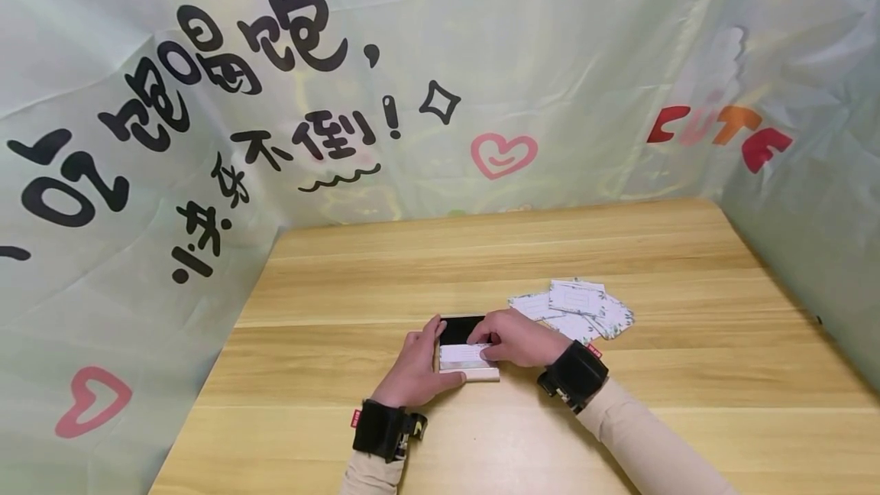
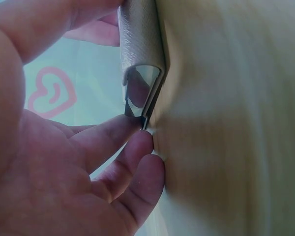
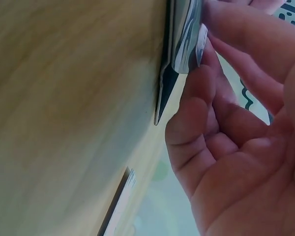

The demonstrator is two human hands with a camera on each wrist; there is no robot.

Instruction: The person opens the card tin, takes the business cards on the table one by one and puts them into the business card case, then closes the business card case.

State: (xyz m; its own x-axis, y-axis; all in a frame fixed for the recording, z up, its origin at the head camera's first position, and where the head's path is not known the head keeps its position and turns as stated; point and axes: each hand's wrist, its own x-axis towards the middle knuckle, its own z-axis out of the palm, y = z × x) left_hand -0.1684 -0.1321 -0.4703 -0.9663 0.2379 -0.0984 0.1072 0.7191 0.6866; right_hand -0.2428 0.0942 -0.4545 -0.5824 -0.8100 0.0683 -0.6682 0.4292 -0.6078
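An opened card case with a pale textured cover lies on the table, its dark lid inside facing up at the far side. My left hand grips the case along its left side, thumb at the near edge and fingers at the far corner. In the left wrist view, the case's shiny metal end shows between the fingers. With thumb and fingers my right hand pinches a white printed card at its right end, over the metal tray. The right wrist view catches the card's edge by the fingertips.
Several white cards with green leaf borders lie in a loose, overlapping pile beyond my right hand. The wooden table is bounded by printed cloth walls at the back and sides.
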